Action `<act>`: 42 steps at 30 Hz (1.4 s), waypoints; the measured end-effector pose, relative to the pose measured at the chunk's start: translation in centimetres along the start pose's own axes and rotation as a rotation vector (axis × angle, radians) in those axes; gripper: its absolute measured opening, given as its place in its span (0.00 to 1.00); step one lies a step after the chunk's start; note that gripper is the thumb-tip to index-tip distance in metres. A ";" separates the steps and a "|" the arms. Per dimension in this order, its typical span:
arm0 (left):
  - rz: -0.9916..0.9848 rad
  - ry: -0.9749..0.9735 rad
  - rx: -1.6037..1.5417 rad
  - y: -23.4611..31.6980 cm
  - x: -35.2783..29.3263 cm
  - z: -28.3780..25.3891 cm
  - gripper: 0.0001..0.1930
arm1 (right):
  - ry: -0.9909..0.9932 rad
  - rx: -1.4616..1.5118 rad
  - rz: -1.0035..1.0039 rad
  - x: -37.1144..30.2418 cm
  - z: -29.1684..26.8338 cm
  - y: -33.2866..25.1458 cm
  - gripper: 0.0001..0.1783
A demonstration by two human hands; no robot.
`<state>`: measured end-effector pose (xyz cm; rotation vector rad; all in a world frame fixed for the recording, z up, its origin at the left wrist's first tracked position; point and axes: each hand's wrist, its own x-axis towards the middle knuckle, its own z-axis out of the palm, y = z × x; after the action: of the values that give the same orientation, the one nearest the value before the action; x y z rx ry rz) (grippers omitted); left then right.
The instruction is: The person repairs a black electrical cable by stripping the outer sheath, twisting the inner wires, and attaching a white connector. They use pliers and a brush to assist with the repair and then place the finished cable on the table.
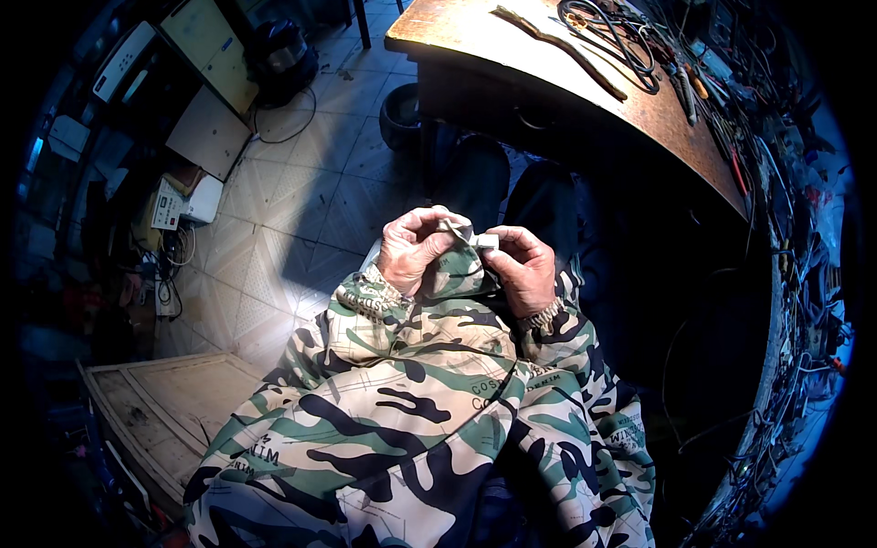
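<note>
Both hands meet in front of my lap, in sleeves of a camouflage garment with gathered cuffs. My left hand (pixel 413 248) is closed, thumb and fingers pinching a raised fold of camouflage cloth (pixel 459 274). My right hand (pixel 525 276) is closed too, with a small whitish block-shaped piece (pixel 488 241) between thumb and forefinger. That piece sits right beside the cloth's upper edge; whether the two are joined I cannot tell. The rest of the camouflage garment (pixel 411 365) spreads over my body and lap.
A wooden desk (pixel 512 36) stands ahead on the right. On it lie a brown stick-like strip (pixel 562 47), a coiled black cable (pixel 630 55) and cluttered tools. A dark round pot-like container (pixel 399 117) rests on the tiled floor. At lower left is a wooden panel (pixel 183 393).
</note>
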<state>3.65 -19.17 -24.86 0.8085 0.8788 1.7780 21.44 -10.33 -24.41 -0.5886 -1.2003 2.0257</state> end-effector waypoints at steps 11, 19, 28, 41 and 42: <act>-0.072 -0.036 0.446 -0.6 -0.2 1.3 0.14 | 0.030 -0.848 -0.534 -0.5 1.1 -0.9 0.14; 0.016 0.079 0.361 -1.2 -0.5 0.8 0.10 | 0.042 -0.750 -0.527 -0.2 1.1 -0.5 0.17; 0.085 0.009 0.377 -0.7 -0.5 1.1 0.14 | 0.023 -0.429 -0.153 -0.4 1.1 -0.3 0.19; -0.072 0.139 0.348 -1.2 -1.6 0.7 0.09 | -0.084 -0.865 -0.515 -0.4 2.0 -0.9 0.21; -0.103 0.152 0.341 -1.1 -1.7 0.7 0.09 | -0.083 -0.883 -0.550 -0.4 2.1 -0.8 0.21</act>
<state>5.27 -20.30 -25.72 0.8329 1.3257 1.6368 20.59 -11.54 -22.72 -0.4860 -2.0417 1.0139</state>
